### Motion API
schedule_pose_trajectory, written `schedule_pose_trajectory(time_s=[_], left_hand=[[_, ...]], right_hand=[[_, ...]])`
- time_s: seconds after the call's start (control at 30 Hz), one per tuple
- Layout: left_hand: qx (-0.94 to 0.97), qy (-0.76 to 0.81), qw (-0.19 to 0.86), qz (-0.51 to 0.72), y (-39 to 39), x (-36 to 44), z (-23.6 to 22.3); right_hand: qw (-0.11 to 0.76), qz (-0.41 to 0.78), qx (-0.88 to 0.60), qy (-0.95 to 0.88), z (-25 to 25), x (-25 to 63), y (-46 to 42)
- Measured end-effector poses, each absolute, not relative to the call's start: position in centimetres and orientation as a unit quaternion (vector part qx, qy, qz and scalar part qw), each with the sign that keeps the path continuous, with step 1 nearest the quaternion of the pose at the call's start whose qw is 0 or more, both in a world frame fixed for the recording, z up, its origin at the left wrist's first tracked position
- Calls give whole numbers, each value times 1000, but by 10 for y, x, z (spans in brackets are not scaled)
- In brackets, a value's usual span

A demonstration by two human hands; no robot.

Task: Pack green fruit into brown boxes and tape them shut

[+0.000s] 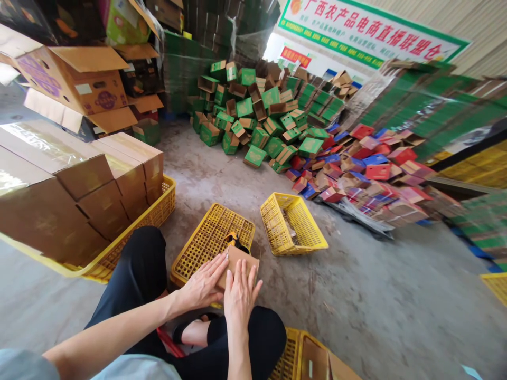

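Note:
A small brown cardboard box [246,255] sits in front of me at the near edge of an upturned yellow plastic crate [209,232]. My left hand [203,281] lies over the box's left side with its fingers stretched out. Flat on the top face, fingers extended and slightly spread, rests my right hand [241,293]. Just behind the box is a yellow and black tool [236,240], partly hidden, perhaps a tape dispenser. The lower part of the box is covered by my hands.
An open yellow crate [295,224] with a few small things inside stands ahead right. To my left, a large yellow crate [170,198] holds stacked brown cartons [95,206]. Piles of green boxes [253,116] and red and blue boxes [368,169] lie farther back.

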State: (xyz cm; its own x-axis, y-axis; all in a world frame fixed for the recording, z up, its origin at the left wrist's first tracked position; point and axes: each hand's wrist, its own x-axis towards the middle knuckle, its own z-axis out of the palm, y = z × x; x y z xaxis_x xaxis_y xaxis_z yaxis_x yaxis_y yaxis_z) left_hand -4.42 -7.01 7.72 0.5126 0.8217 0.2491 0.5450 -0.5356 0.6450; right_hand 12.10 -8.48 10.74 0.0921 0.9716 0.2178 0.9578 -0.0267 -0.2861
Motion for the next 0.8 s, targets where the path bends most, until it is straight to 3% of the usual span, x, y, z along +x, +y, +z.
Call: schedule_pose_trajectory(time_s=[0.4, 0.6, 0.8], left_hand=[[831, 444, 222, 253, -51, -28, 79], [835, 445, 207, 248, -54, -30, 78], [840, 442, 224, 222, -52, -32, 76]], right_hand=[[135, 37, -657, -741, 118, 126, -96], [181, 50, -584, -790, 115, 139, -112], [282, 59, -693, -661, 101, 166, -138]])
